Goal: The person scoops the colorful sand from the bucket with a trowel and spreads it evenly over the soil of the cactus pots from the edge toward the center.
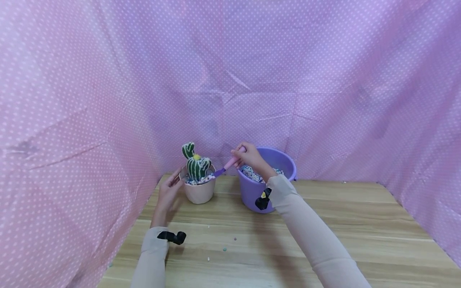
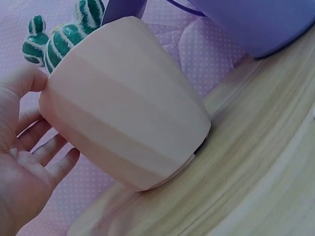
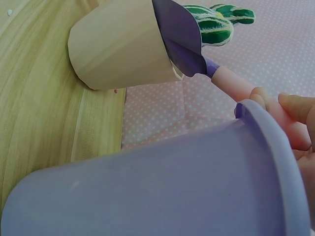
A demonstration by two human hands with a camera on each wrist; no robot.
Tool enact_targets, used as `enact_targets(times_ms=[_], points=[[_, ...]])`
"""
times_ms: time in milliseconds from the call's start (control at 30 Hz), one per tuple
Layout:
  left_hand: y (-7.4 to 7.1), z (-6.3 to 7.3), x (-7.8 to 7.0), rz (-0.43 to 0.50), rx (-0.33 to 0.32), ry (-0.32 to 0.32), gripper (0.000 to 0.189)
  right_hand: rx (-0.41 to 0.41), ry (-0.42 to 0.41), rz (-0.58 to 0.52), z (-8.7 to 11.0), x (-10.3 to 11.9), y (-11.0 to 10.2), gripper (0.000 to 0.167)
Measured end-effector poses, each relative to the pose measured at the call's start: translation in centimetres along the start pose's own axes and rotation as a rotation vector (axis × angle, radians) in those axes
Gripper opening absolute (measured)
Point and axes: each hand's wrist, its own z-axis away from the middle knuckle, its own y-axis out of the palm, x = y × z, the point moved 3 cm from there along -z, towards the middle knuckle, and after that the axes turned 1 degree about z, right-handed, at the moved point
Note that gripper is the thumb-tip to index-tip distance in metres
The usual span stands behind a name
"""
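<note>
Only the head view shows pebbles (image 1: 194, 182) in the pot (image 1: 199, 195), left of centre; left hand (image 1: 168, 193) touches it, fingers spread; right hand (image 1: 253, 157) pinches the trowel (image 1: 231, 163).

There is room over the table (image 1: 201, 244) between the left sleeve (image 1: 148, 260) and the right sleeve (image 1: 313, 232). The gap between the pot (image 1: 199, 194) and the bucket (image 1: 248, 196) has the little shovel (image 1: 229, 163) across its top. Behind them, the pink cloth (image 1: 266, 72) blocks the way.

The right hand (image 1: 252, 156) is hiding part of the purple bucket (image 1: 248, 195), while the left wrist view's top edge is cropping the trowel (image 2: 123, 8). Tabletop specks (image 1: 225, 249), perhaps pebbles, are appearing too tiny to identify.
</note>
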Motion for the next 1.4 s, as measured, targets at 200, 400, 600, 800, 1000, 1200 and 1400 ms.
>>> enact_targets(times_ms=[200, 400, 600, 800, 1000, 1200, 1400], points=[[0.0, -0.3, -0.3, -0.044, 0.023, -0.012, 0.054, 0.001, 0.004, 0.007, -0.1, 0.1, 0.0, 0.017], [0.0, -0.6, -0.2, -0.018, 0.041, -0.064, 0.054, 0.002, 0.005, 0.013, 0.0, 0.2, 0.0, 0.017], [0.6, -0.4, 0.5, 0.118, -0.014, -0.055, 0.052, 0.003, 0.004, 0.027, 0.2, 0.2, 0.0, 0.017], [1.5, 0.7, 0.6, 0.124, -0.021, -0.023, 0.060, 0.012, 0.019, 0.015, 0.2, -0.2, -0.1, 0.017], [1.7, 0.7, 0.7, 0.103, -0.018, -0.008, 0.062, 0.010, 0.017, 0.003, 0.1, -0.1, -0.1, 0.015], [1.5, 0.2, 0.9, 0.123, 0.009, -0.012, 0.060, 0.007, 0.020, 0.021, 0.1, 0.0, 0.0, 0.017], [1.0, -0.4, 1.2, 0.108, 0.031, -0.036, 0.058, 0.008, 0.009, 0.044, 0.1, 0.1, 0.1, 0.018]])
